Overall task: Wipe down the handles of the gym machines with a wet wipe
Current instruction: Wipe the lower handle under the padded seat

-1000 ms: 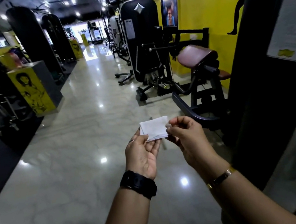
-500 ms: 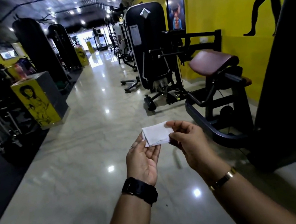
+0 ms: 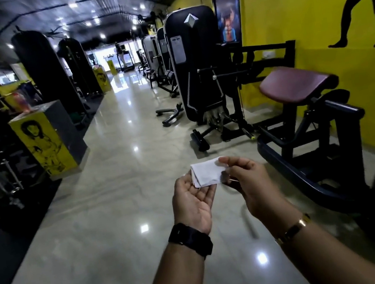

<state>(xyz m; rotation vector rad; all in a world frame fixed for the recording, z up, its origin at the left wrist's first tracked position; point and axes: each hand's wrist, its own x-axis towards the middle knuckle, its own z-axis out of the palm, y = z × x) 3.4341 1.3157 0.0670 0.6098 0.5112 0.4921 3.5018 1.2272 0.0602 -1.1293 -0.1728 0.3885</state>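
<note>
**Wipe's folded and in hand, no handle touched yet**

Going left to right: the left hand (image 3: 194,202) is palm-up with its fingers (image 3: 208,191) loose and nearly straight, gripping nothing, and the wipe's left end just lies on the fingertips. The wet wipe (image 3: 207,172) sits between the two hands, folded into a small white rectangle. Its long axis runs left-right, with what looks like the folded edge toward the left fingers and the flat face up at the camera. The right hand (image 3: 249,181) pinches its right edge between thumb and forefinger. I'd guess it's light, limp and damp, so a corner pinch will let it flop. Better to wrap it flat round a handle under the whole palm. The nearest gym machine (image 3: 295,83) is beyond the right fingers, well apart.
</note>
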